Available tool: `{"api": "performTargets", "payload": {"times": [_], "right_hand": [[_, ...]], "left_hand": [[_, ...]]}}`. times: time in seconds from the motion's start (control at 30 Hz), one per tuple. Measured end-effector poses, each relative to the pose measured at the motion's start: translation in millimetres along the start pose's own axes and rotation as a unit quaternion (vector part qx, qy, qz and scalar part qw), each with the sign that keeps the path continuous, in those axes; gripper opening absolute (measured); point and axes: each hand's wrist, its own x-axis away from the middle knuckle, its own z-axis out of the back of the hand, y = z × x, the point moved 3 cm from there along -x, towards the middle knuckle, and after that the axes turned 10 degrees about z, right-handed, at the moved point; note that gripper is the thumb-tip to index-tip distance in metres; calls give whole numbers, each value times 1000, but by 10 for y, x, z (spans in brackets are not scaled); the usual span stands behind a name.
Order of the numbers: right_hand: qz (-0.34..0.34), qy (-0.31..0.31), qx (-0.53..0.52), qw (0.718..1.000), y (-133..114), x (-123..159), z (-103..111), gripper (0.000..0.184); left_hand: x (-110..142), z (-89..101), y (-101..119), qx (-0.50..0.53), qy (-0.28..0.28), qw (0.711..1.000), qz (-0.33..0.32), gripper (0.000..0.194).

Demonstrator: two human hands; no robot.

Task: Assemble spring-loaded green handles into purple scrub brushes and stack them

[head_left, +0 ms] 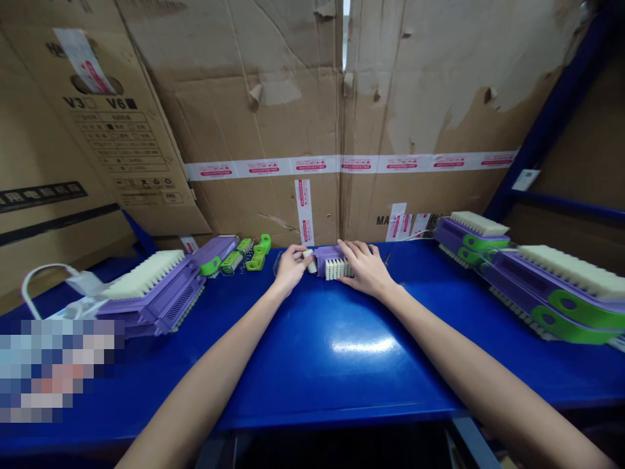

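Observation:
A small purple brush head with white bristles [333, 264] lies on the blue table [342, 352] near its far edge. My right hand [365, 266] rests over the right side of it, fingers curled on top. My left hand [291, 267] is at its left end, fingers pinched on a small white piece [310, 262] against the brush.
A stack of purple brushes with white bristles [156, 286] lies at the left, with loose green parts [247, 254] behind it. More purple and green brushes [532, 280] are lined up at the right. Cardboard boxes [312, 117] wall the back. A white cable [43, 280] sits far left.

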Motion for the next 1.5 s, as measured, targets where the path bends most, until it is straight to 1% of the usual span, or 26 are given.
{"api": "performTargets", "payload": {"times": [0.2, 0.33, 0.53, 0.73, 0.87, 1.13, 1.33, 1.5], "right_hand": [[-5, -3, 6, 1000, -5, -2, 1, 78], [-7, -11, 14, 1000, -11, -6, 11, 78], [-9, -16, 21, 1000, -15, -6, 22, 78], [-12, -9, 17, 1000, -10, -7, 13, 79], [-14, -10, 17, 1000, -11, -7, 7, 79], [-20, -12, 14, 1000, -23, -17, 7, 79], [-24, -17, 19, 999, -20, -19, 13, 80], [-23, -20, 22, 999, -13, -20, 4, 81]], "left_hand": [[-56, 28, -66, 12, -4, 1000, -9, 39], [-85, 35, -96, 3, -8, 1000, -29, 37], [-96, 31, -47, -71, 8, 993, -99, 26], [-73, 19, -35, -100, 6, 987, -126, 23], [-59, 21, -10, -122, -4, 984, -130, 23], [-33, 37, 39, -171, -3, 977, -125, 24], [-35, 44, 45, -167, -9, 976, -139, 22], [-33, 46, 55, -169, 8, 974, -152, 20]]}}
